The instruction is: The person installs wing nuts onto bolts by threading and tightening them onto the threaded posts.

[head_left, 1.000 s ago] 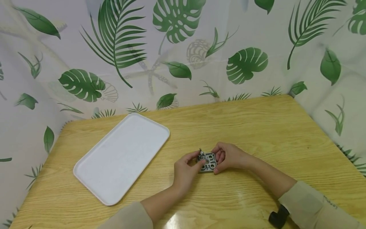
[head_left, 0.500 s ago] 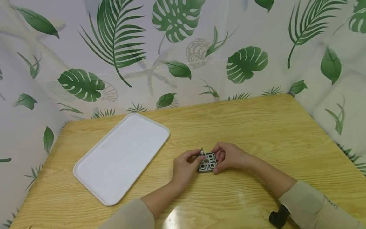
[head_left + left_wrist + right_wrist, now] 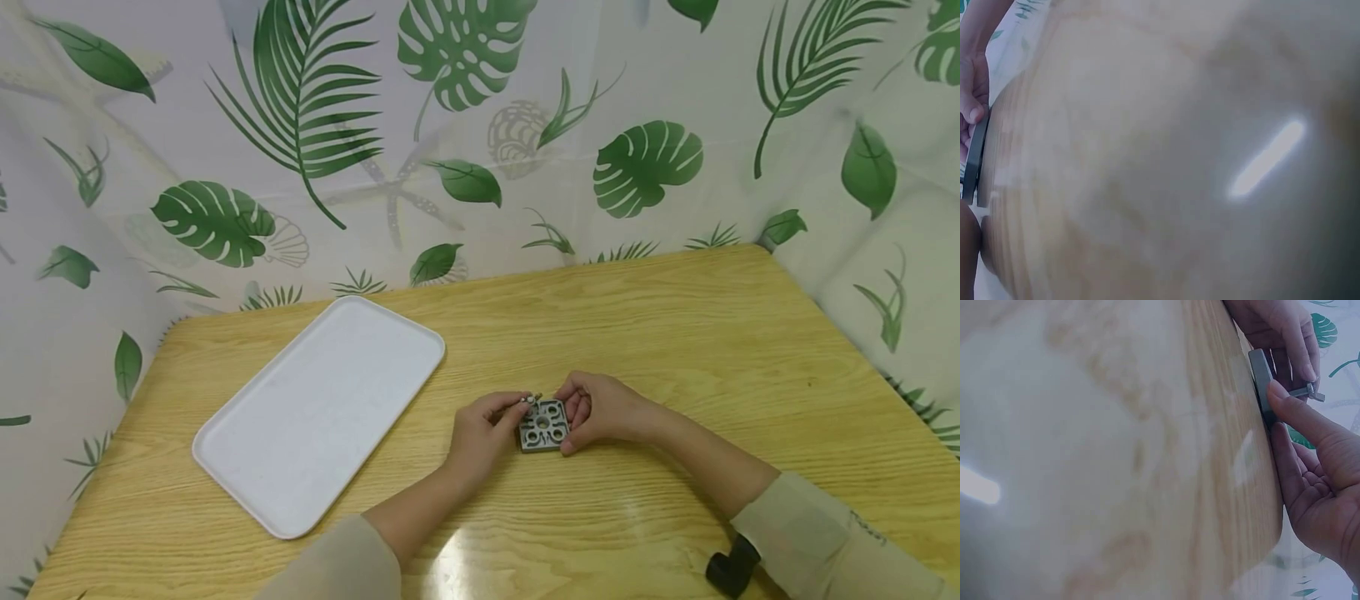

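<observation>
A square grey metal plate with several round holes lies on the table in the head view. From its far left corner a small metal bolt stands up, its head crossed by a short bar like a wing bolt. My left hand pinches the bolt's head between thumb and index finger. At the plate's right edge, my right hand grips it by thumb and fingers. The left wrist view catches only the plate's dark edge and parts of both hands at its left side.
A white rectangular tray lies on the wooden table, left of the hands. A black object sits by the right sleeve at the near edge. Leaf-patterned cloth hangs behind and at both sides.
The bolt's crossbar has turned under my left fingers, now pointing to the right. My left thumb has moved up from over the plate to the bolt. The right hand keeps its place.
</observation>
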Demonstrator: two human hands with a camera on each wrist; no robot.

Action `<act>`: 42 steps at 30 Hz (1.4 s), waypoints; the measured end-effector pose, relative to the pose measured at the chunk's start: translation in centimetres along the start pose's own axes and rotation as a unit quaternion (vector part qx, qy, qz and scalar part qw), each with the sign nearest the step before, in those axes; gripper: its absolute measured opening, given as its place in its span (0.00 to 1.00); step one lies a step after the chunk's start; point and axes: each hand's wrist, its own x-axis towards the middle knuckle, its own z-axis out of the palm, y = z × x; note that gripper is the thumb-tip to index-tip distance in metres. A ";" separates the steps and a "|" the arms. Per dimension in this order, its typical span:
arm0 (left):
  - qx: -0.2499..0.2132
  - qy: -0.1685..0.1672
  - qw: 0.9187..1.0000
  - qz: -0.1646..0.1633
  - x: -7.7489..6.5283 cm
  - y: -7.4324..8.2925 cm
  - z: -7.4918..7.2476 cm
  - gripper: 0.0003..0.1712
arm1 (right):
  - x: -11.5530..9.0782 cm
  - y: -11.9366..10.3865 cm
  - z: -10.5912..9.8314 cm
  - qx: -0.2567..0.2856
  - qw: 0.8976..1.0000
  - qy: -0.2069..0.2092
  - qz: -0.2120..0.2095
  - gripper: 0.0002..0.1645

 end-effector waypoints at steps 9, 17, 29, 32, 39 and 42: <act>-0.042 -0.210 0.972 -0.096 3.5 -0.7 -2.5 0.14 | -0.1 -0.3 0.0 0.006 1.000 -0.006 -0.003 0.39; 0.004 -0.431 0.894 -0.125 8.2 0.2 -3.9 0.15 | -0.2 -0.4 0.0 0.004 1.000 -0.008 0.004 0.38; 0.016 -0.476 0.861 -0.177 9.6 1.1 -3.5 0.15 | 0.0 -0.4 -0.2 -0.030 1.000 -0.003 0.000 0.38; 0.007 -0.448 0.877 -0.174 9.4 0.9 -3.4 0.17 | 0.0 -0.3 -0.2 -0.027 1.000 -0.003 -0.001 0.37; -0.048 -0.214 0.964 -0.146 6.8 -0.1 -3.2 0.23 | 0.0 -0.1 0.0 0.009 1.000 0.001 0.004 0.38; -0.060 -0.148 0.977 -0.141 5.1 0.1 -3.2 0.21 | 0.0 -0.1 -0.1 0.015 1.000 0.003 0.005 0.38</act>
